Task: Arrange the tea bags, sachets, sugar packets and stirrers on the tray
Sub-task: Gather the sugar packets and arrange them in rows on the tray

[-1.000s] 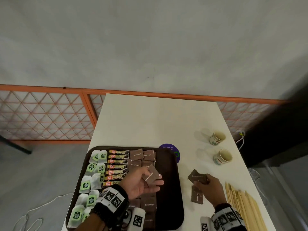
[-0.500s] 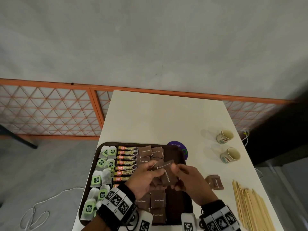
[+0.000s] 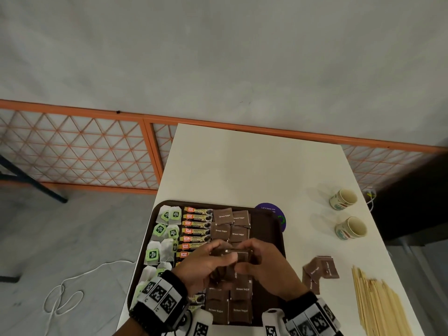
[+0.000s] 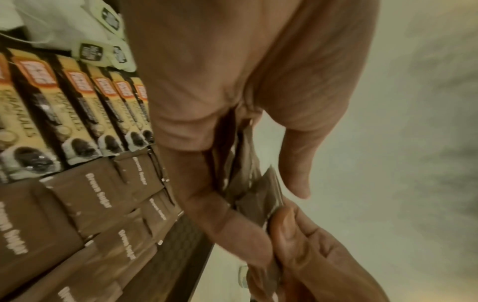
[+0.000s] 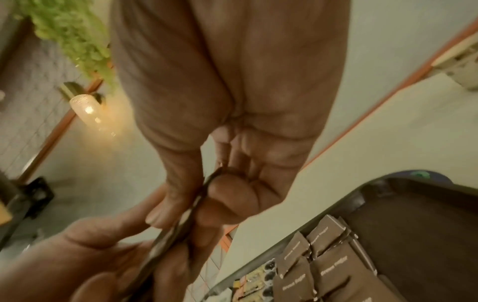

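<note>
Fingers [image 4: 232, 222] of the left hand [image 3: 206, 265] are curled round a small stack of brown sugar packets [image 3: 236, 252], thumb on one face and the other fingers on the opposite face. Fingers [image 5: 227, 198] of the right hand [image 3: 264, 265] pinch the same stack from the other side, thumb against forefinger, with the packet edges running between them. The two hands meet over the middle of the tray [image 3: 266, 229], and the stack is held clear above the packets already laid there. How many packets are in the stack cannot be told.

On the tray, from its left side: tea bags [image 3: 167, 226] with green tags in a loose column, then coffee sachets [image 3: 196, 230] in an even row, then a double column of brown sugar packets [image 3: 230, 226] just beside them. The right part of the tray floor is bare.

On the table [image 3: 242, 166], right of the tray, several loose packets [image 3: 320, 270] lie overlapping. Wooden stirrers [image 3: 378, 309] lie in a bundle near the right edge. Two paper cups [image 3: 349, 214] stand farther back, well apart from the tray. A purple round sticker [image 3: 269, 208] shows at the tray's far right corner.
</note>
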The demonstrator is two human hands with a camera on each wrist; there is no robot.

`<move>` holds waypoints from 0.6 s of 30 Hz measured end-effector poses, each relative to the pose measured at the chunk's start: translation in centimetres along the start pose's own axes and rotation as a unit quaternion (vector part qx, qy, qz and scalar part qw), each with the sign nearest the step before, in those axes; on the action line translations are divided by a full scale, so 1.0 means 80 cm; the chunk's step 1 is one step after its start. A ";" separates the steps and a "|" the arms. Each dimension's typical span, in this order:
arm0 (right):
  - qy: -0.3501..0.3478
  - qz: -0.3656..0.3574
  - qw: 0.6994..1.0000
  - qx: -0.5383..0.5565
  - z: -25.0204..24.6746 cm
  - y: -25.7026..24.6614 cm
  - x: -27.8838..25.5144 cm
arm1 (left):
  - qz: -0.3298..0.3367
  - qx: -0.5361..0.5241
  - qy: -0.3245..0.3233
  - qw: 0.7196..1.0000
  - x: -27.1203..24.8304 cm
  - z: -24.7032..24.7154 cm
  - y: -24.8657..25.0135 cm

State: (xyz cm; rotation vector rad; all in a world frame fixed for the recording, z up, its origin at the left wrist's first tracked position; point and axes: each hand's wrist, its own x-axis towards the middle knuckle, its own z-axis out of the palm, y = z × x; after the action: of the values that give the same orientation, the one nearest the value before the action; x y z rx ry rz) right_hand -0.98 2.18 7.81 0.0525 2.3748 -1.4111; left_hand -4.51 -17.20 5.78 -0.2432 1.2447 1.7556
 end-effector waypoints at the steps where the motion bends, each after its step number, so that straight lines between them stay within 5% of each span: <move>1: -0.020 0.011 1.000 0.002 0.004 0.001 0.001 | -0.005 0.009 -0.005 1.000 -0.001 -0.005 -0.005; 4: -0.053 0.052 0.997 -0.013 0.020 0.007 0.001 | -0.010 0.016 0.005 1.000 0.001 -0.016 -0.024; 11: 0.040 0.163 0.984 0.052 0.060 0.043 -0.014 | -0.034 -0.040 0.079 0.995 0.003 -0.020 -0.068; 18: 0.004 0.086 0.996 0.032 0.055 0.046 -0.026 | -0.070 -0.063 0.045 0.995 -0.004 -0.023 -0.081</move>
State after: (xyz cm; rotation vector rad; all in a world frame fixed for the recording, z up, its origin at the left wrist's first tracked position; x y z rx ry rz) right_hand 3.04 0.60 3.54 0.2723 2.2693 -1.4072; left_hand 0.03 -18.60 1.00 -0.4764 1.1536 1.7184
